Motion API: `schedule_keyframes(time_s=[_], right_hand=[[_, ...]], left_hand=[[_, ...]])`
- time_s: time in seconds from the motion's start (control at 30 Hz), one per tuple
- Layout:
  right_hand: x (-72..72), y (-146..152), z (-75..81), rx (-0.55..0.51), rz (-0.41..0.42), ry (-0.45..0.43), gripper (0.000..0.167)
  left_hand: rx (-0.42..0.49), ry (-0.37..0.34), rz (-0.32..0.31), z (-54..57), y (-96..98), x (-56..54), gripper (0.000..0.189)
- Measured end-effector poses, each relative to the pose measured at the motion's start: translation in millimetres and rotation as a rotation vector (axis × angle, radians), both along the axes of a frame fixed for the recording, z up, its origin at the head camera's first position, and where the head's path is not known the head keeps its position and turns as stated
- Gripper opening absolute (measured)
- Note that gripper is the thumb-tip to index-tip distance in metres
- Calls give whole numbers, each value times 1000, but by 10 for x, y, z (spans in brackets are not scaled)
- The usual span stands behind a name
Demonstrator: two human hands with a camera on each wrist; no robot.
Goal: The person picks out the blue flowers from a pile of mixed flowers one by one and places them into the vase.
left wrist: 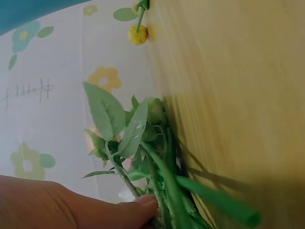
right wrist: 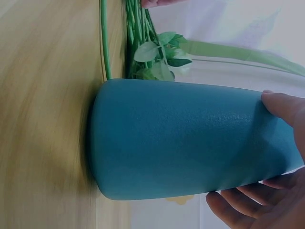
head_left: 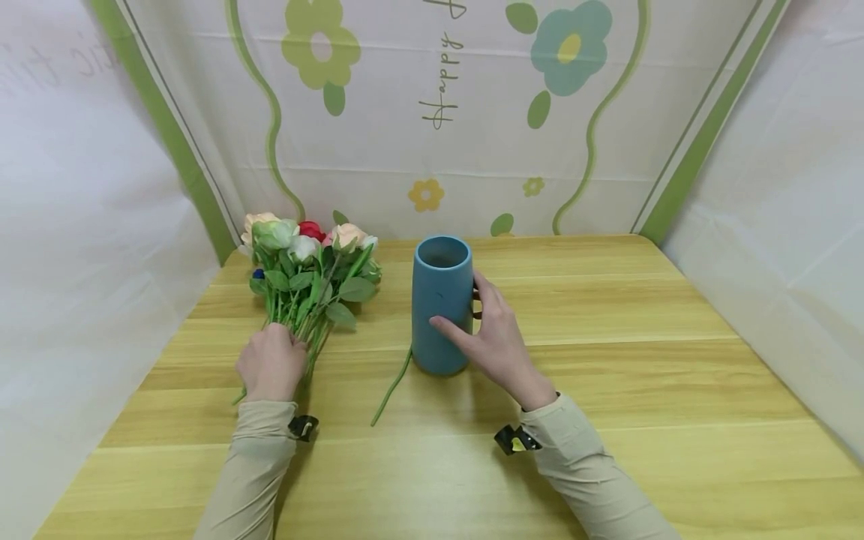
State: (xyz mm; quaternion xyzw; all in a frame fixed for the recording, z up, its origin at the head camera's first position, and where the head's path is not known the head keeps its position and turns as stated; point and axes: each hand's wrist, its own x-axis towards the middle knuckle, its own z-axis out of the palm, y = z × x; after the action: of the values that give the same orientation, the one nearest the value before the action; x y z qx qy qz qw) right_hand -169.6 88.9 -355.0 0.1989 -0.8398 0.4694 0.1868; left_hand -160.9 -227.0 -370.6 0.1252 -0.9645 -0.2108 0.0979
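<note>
Blue vase [right wrist: 190, 138] stood upright on the wooden table [right wrist: 47, 119], its wall smooth with a faint sheen. Right hand [right wrist: 279, 210] held it well above the foot: thumb pressed to one side, four fingers at the opposite side. One thin green stem [right wrist: 104, 38] ran up to the vase's foot, that end hidden. Beyond: leafy bundle of stems [right wrist: 137, 33], with a little of the left hand [right wrist: 162, 2] near it. Backdrop noted: white cloth [right wrist: 219, 28], green band [right wrist: 248, 57], partly covered yellow flower print [right wrist: 180, 199].
</note>
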Motion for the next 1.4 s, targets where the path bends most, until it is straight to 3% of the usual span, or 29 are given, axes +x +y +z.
schedule_keyframes(time_s=[0.23,0.43,0.6,0.8,0.93,1.4], right_hand=[[7,-5,6,3,2,-1,89],[14,-6,11,4,-8,-9,89],[15,-2,7,8,-18,-10,89],[15,-7,12,15,-21,-8,89],[8,-14,11,18,-20,-8,89],[8,-21,7,18,-20,-17,89]], left_hand=[[43,78,-2,45,59,10,41],[90,245,-11,96,139,25,18],[121,387,-14,120,181,24,16],[150,519,-79,139,242,23,15],[184,550,-100,147,290,21,15],[296,542,-158,125,409,9,15]])
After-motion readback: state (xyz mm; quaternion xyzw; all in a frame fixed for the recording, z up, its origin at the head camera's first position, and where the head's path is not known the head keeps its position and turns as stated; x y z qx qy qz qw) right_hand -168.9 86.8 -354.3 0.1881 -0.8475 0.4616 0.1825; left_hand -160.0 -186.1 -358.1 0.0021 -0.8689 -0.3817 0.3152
